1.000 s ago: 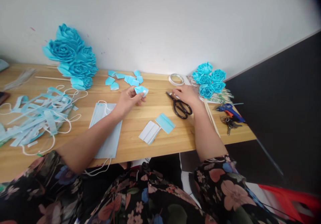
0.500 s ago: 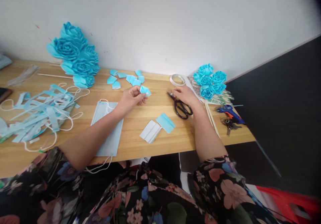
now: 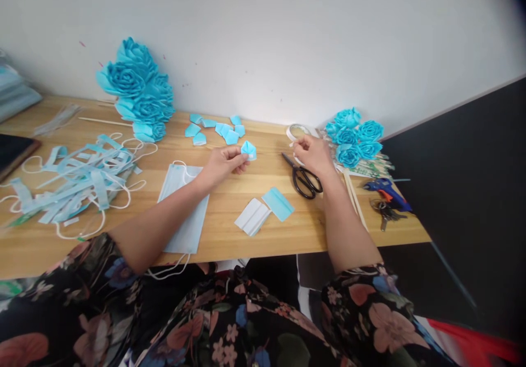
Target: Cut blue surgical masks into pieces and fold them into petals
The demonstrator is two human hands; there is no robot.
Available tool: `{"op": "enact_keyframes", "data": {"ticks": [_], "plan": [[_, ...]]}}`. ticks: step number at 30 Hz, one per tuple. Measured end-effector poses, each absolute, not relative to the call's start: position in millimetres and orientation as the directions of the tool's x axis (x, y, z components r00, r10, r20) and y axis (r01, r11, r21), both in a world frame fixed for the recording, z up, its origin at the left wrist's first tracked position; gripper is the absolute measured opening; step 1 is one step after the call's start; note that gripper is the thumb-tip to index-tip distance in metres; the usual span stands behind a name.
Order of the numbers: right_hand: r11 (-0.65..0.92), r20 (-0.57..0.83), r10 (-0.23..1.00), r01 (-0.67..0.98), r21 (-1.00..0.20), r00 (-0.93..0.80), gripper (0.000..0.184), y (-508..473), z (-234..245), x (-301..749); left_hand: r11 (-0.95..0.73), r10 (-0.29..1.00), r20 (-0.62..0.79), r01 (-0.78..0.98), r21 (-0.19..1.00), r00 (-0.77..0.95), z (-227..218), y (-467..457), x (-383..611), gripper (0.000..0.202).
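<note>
My left hand (image 3: pixel 227 162) pinches a folded light-blue fabric piece (image 3: pixel 249 149) above the table, with a pale strip along its lower edge. My right hand (image 3: pixel 312 152), its fingers closed in a pinch, is beside a roll of white tape (image 3: pixel 296 131). A small white strip (image 3: pixel 292 144) shows at its fingertips. Black-handled scissors (image 3: pixel 304 181) lie just below that hand, blades pointing up and left. Several similar folded blue pieces (image 3: pixel 222 129) are scattered at the back. In front lie a white pleated cut piece (image 3: pixel 251 217) and a blue one (image 3: pixel 278 204), touching.
A whole face mask (image 3: pixel 187 230) lies under my left forearm. Left of it is a heap of mask scraps and ear loops (image 3: pixel 90 175). Blue fabric roses stand at left (image 3: pixel 139 93) and right (image 3: pixel 349 135). A glue gun (image 3: pixel 386 191) and keys (image 3: pixel 385 212) lie at the right.
My right hand has moved from beside the scissor tips up to the tape roll. My left hand still holds the folded piece, now turned slightly. The whole view has shifted a little.
</note>
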State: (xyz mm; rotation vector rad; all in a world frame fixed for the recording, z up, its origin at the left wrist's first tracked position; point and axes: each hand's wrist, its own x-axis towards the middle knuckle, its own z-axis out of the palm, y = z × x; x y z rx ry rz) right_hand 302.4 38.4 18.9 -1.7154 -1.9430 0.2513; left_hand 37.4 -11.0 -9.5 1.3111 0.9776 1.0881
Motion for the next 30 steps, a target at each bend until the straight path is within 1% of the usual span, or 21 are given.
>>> {"op": "enact_keyframes", "data": {"ticks": [2,4,7,11,15,20,26,30], "plan": [[0.314,0.397,0.913,0.781,-0.541,-0.092,0.016,31,18,289,-0.024,0.971,0.033,-0.041,0.999,0.238,-10,-11,38,0.023],[0.459,0.509,0.846,0.7,-0.547,-0.158,0.016,20,16,274,-0.008,0.97,0.016,-0.032,0.999,0.241,-10,-11,38,0.022],[0.634,0.632,0.726,0.621,-0.461,-0.271,0.014,4,14,254,0.008,0.966,-0.004,-0.014,1.0,0.259,-10,-12,38,0.023],[0.766,0.727,0.576,0.558,-0.319,-0.374,0.012,-5,11,244,0.007,0.952,-0.006,-0.002,1.0,0.308,-9,-13,39,0.026],[0.814,0.769,0.475,0.545,-0.201,-0.426,0.015,-2,11,245,0.004,0.946,-0.005,0.006,1.0,0.324,-10,-14,39,0.028],[0.837,0.774,0.4,0.539,-0.092,-0.491,0.015,-2,12,244,0.004,0.944,-0.007,0.009,1.0,0.33,-10,-15,39,0.027],[0.803,0.749,0.412,0.595,-0.029,-0.52,0.016,-3,11,243,0.003,0.94,-0.006,0.011,1.0,0.341,-8,-16,40,0.027],[0.802,0.74,0.422,0.596,-0.035,-0.524,0.016,-3,10,243,-0.003,0.943,0.0,0.009,1.0,0.332,-8,-16,40,0.026]]}}
